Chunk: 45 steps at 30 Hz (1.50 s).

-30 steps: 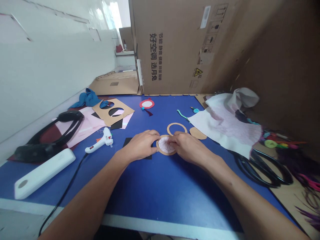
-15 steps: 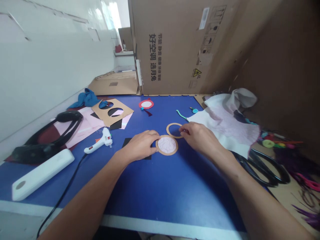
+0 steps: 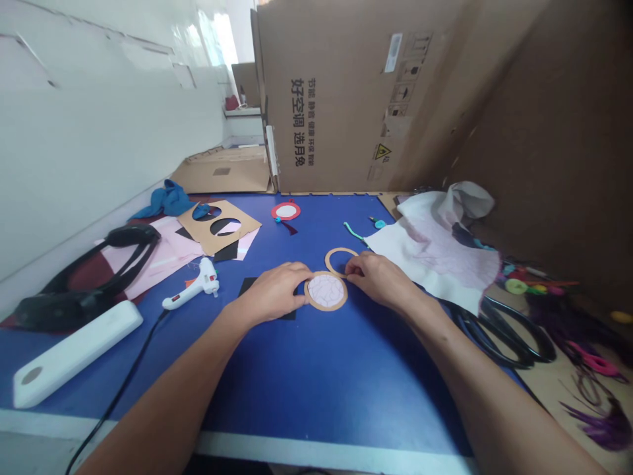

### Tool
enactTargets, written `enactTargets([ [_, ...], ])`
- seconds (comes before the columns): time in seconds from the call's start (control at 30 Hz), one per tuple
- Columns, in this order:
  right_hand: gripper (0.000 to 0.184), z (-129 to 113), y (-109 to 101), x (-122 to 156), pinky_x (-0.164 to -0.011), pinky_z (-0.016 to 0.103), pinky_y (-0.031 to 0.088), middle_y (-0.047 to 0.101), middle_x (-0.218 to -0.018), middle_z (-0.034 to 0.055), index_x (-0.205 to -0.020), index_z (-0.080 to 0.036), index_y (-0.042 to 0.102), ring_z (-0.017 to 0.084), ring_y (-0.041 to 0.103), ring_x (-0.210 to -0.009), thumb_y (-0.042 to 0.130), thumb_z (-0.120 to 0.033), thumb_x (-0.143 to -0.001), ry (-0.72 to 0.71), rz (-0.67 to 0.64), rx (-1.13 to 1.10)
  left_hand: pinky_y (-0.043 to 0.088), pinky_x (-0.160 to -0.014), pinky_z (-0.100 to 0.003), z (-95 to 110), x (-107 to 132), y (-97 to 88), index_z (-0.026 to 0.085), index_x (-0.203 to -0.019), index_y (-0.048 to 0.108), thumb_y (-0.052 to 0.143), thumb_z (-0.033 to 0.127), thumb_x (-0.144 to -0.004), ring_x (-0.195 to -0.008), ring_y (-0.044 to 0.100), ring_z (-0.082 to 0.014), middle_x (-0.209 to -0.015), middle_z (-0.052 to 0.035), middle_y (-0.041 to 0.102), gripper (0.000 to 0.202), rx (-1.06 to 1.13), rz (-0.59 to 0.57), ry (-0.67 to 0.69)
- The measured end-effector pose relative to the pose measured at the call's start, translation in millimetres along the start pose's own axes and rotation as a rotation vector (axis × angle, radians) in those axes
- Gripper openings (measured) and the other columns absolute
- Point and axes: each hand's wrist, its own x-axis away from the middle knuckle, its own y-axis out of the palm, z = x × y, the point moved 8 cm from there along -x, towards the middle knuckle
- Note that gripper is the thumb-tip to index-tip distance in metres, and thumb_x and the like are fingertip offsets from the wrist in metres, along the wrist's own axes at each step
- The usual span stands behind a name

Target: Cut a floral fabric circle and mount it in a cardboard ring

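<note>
Hands now apart: left hand point(image 3: 275, 292) flat on fabric disc point(image 3: 325, 291), right hand point(image 3: 380, 278) pinch-tight on ring point(image 3: 333, 254).

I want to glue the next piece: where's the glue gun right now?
Head view: the white glue gun lies on the blue table, left of the left hand, with the pink paper just behind it.

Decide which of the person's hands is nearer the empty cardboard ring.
Right. The right hand touches the cardboard ring at its near right edge; the left hand sits beside the fabric-filled disc, apart from the ring.
</note>
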Motion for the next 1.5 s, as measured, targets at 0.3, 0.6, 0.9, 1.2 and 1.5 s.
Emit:
enactTargets([
  [0.3, 0.013, -2.6, 3.0, 0.2, -0.072, 0.025, 0.043, 0.076, -0.099, 0.005, -0.093, -0.021, 0.077, 0.018, 0.068, -0.083, 0.064, -0.015, -0.094, 0.008, -0.021, 0.001, 0.051, -0.111, -0.045, -8.4, -1.9, -5.3, 0.024, -0.124, 0.073, 0.071, 0.03, -0.09, -0.127, 0.066, -0.0289, -0.136, -0.0079, 0.073, 0.034, 0.16, 0.118, -0.021],
  [0.6, 0.016, -4.8, 2.8, -0.3, -0.067, 0.026, 0.039, 0.078, -0.103, 0.006, -0.093, -0.022, 0.078, 0.02, 0.07, -0.089, 0.064, -0.015, -0.093, 0.017, -0.033, 0.001, 0.055, -0.093, -0.036, -37.7, -10.6, -26.1, 0.019, -0.115, 0.077, 0.07, 0.036, -0.088, -0.105, 0.073, -0.0257, -0.114, -0.0091, 0.08, 0.033, 0.319, 0.271, -0.36],
  [0.9, 0.018, -4.5, 5.9, -2.6, -0.068, 0.029, 0.039, 0.081, -0.101, 0.0071, -0.093, -0.023, 0.081, 0.023, 0.073, -0.092, 0.064, -0.017, -0.096, 0.023, -0.032, -0.014, 0.049, -0.074, -0.033, -35.2, -81.8, -4.8, 0.021, -0.082, 0.076, 0.077, 0.031, -0.079, -0.087, 0.073, -0.0253, -0.091, -0.0083, 0.08, 0.01, 0.162, 0.134, -0.571],
  [1.2, 0.018, -3.3, 7.6, -3.9, -0.069, 0.029, 0.039, 0.081, -0.095, 0.0076, -0.089, -0.023, 0.08, 0.024, 0.074, -0.088, 0.066, -0.012, -0.093, -0.004, 0.003, -0.094, 0.04, -0.058, -0.029, -32.1, -117.7, 10.3, 0.02, -0.056, 0.061, 0.083, 0.019, -0.064, -0.062, 0.06, -0.0186, -0.057, -0.001, 0.062, 0.023, 0.305, 0.089, -0.65],
  [1.5, 0.009, 19.0, -30.6, -2.3, -0.069, 0.027, 0.041, 0.078, -0.087, 0.0021, -0.094, -0.024, 0.075, 0.02, 0.068, -0.08, 0.066, -0.021, -0.094, 0.049, 0.245, -0.32, 0.035, -0.049, -0.022, -16.2, -117.4, -7.7, 0.019, -0.069, 0.063, 0.082, 0.019, -0.079, -0.047, 0.045, -0.0085, -0.052, 0.0051, 0.054, 0.022, 0.771, 0.184, -0.56],
])
